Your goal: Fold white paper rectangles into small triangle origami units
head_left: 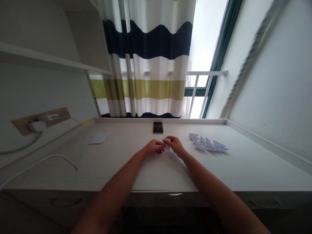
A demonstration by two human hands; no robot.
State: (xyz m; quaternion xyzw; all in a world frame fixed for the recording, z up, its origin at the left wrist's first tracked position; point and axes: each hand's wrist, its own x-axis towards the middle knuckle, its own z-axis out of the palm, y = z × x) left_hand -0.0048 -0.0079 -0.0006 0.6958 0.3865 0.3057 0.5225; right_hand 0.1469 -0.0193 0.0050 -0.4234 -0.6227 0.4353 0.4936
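Paper slip (167, 143), small and folded, is pinched from both sides by fingers of left hand (153, 148) and right hand (175, 146), low over the counter (146, 175), apparently for steadiness; folded pieces (208, 144) lie near.

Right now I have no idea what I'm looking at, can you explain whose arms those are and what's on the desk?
No machine here: one camera worn on a person's head looks down at their own bare arms. The left hand and right hand pinch a small paper piece between them over a pale desk. On it lie a dark phone, a flat sheet on the left, folded paper triangles on the right, and a white cable.
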